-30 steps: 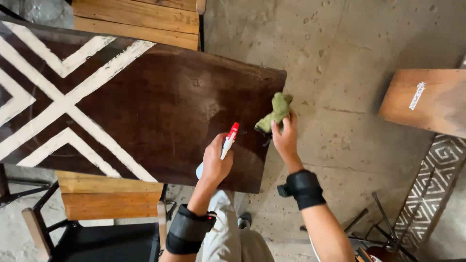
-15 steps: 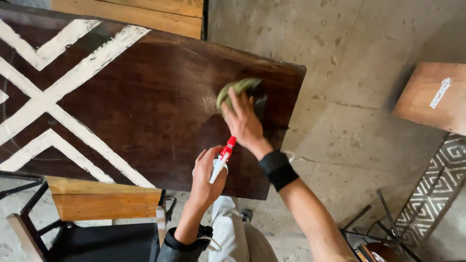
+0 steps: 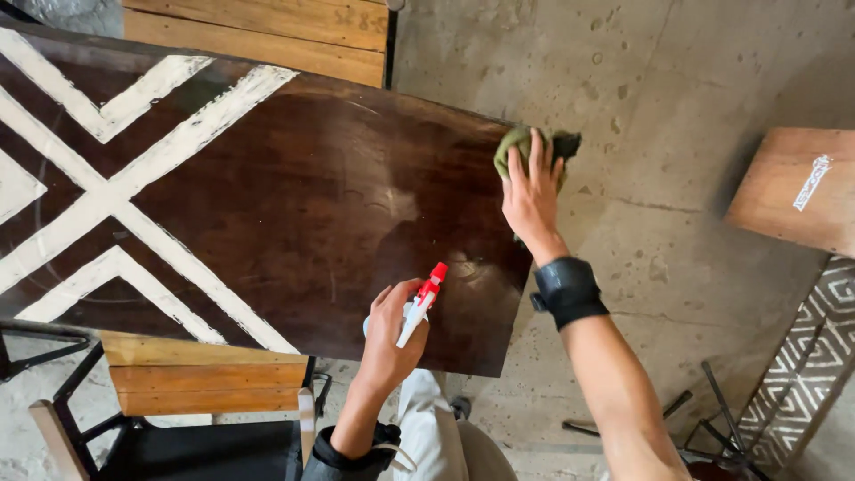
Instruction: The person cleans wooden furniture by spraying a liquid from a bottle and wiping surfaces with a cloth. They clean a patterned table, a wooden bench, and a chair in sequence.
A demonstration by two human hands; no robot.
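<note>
Right hand (image 3: 532, 191) has slid outward since half a second ago, dragging the green cloth (image 3: 519, 142) from mid-surface to the counter's (image 3: 294, 214) far right corner; the wipe is now reaching the edge. Nearest: left hand (image 3: 392, 343) is hovering over the near edge, fingers clenched around a white spray bottle (image 3: 419, 307) with a red nozzle, roughly where it was. Farther out, right-hand fingers are lying spread flat, pressing the cloth down, cloth partly overhanging the corner. A faint sheen is showing on the dark wood between both hands. Wooden chair (image 3: 169, 383) is sitting below the near edge.
</note>
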